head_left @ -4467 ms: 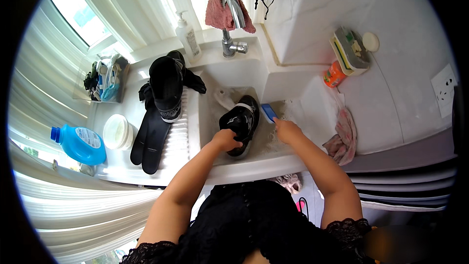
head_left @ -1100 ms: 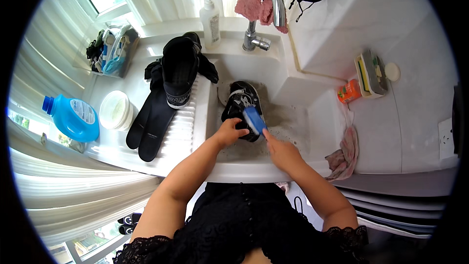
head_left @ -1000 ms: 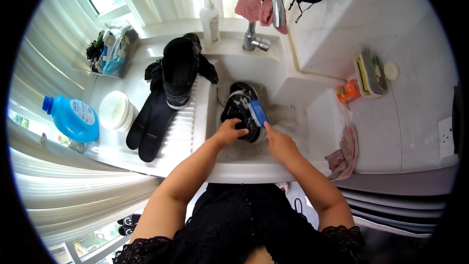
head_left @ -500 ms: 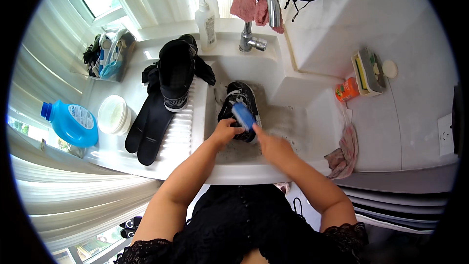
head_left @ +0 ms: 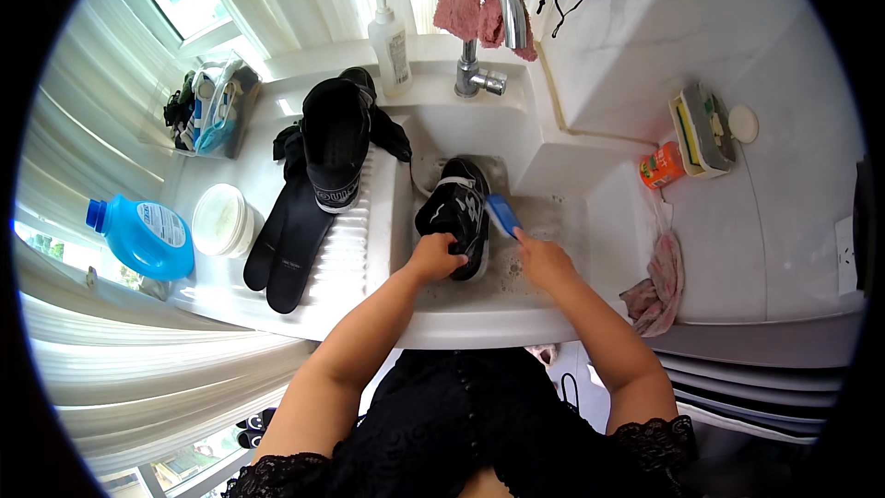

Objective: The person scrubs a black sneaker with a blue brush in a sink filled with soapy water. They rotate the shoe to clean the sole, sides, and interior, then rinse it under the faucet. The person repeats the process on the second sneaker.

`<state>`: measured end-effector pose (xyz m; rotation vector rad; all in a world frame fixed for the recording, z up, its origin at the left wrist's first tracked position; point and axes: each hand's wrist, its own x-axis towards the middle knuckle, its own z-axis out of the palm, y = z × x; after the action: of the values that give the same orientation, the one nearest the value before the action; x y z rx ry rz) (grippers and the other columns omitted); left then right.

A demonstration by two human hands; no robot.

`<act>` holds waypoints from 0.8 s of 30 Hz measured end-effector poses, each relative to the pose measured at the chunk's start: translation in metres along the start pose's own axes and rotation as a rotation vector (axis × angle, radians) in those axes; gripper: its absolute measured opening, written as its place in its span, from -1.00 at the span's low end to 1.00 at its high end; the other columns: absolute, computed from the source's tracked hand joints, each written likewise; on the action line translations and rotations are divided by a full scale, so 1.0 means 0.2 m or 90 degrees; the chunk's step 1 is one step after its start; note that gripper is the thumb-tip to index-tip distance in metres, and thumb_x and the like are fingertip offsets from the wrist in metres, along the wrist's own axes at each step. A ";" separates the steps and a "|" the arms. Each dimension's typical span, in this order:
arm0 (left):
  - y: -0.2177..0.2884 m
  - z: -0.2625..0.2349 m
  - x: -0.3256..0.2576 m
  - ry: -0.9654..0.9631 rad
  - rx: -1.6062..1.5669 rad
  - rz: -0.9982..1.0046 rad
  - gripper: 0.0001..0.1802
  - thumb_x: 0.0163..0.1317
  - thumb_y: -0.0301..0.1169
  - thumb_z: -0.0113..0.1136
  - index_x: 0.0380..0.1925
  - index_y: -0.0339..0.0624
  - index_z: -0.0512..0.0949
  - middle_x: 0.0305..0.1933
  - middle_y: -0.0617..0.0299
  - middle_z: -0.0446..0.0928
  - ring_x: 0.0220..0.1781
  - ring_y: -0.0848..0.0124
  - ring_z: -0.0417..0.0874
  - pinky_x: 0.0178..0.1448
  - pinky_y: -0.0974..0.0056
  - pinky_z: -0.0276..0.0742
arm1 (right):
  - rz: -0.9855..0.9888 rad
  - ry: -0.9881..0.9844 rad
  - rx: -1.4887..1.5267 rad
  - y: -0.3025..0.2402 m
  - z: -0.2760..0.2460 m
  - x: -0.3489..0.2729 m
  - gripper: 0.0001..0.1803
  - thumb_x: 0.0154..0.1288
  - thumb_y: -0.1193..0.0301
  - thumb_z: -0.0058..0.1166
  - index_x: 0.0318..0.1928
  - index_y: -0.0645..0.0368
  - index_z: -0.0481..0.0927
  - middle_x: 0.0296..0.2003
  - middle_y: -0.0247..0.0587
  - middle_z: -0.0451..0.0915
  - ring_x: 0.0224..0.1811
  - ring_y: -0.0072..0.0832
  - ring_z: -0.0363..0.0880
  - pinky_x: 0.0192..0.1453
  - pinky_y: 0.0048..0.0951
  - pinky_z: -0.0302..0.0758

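In the sink basin (head_left: 546, 281) lies a black sneaker (head_left: 467, 207) with white markings, its toe pointing to the far side. My left hand (head_left: 436, 258) grips the sneaker at its heel end, the thumb over the collar. A blue scrub brush (head_left: 502, 215) is in my right hand (head_left: 544, 261), its head against or close beside the sneaker's right side. Whether the bristles touch cannot be made out. Some foamy, murky water lies on the basin floor around the sneaker.
On the ribbed board (head_left: 350, 258) at left rest another black sneaker (head_left: 336, 143) and two black insoles (head_left: 297, 263). Farther left are a white tub (head_left: 221, 221) and a blue detergent bottle (head_left: 147, 238). A pink cloth (head_left: 466, 5) hangs over the faucet (head_left: 479, 83). An orange container (head_left: 661, 167) stands right.
The brush has moved off the sneaker's top to its right side, and my right hand has shifted right. The sneaker has turned slightly under my left hand.
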<state>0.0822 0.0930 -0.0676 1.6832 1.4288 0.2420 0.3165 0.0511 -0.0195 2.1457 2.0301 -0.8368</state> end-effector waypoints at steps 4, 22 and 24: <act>0.02 0.01 -0.04 -0.020 0.237 0.065 -0.63 -0.02 -0.28 0.23 -0.21 -0.24 0.62 -0.21 -0.07 0.63 -0.10 0.07 0.65 -0.01 0.07 0.57 | 0.130 0.012 -0.074 0.34 0.12 0.11 -0.51 0.36 0.26 -0.15 0.30 -0.12 0.35 -0.17 0.07 0.62 -0.10 0.00 0.60 -0.01 -0.07 0.51; -0.02 0.09 -0.01 -0.095 0.438 0.028 -0.79 0.08 -0.42 0.12 -0.27 -0.08 0.63 -0.17 0.11 0.64 0.01 0.18 0.61 0.03 -0.02 0.51 | -0.177 -0.074 -0.140 -0.41 -0.01 0.00 -0.55 0.40 0.32 -0.27 0.27 0.01 0.36 -0.19 0.13 0.63 -0.11 0.01 0.62 -0.05 -0.01 0.52; 0.00 0.08 -0.02 -0.097 0.442 0.033 -0.78 0.07 -0.43 0.14 -0.25 -0.07 0.62 -0.15 0.12 0.63 0.01 0.18 0.60 0.04 -0.03 0.50 | -0.128 -0.008 -0.095 -0.28 0.01 0.13 -0.56 0.39 0.30 -0.19 0.26 -0.04 0.38 -0.23 0.11 0.63 -0.15 0.02 0.62 -0.07 0.01 0.52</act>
<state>0.0913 0.0813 -0.0759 2.2315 1.4417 -0.3964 0.2621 0.0816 -0.0150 1.8785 2.2523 -0.6918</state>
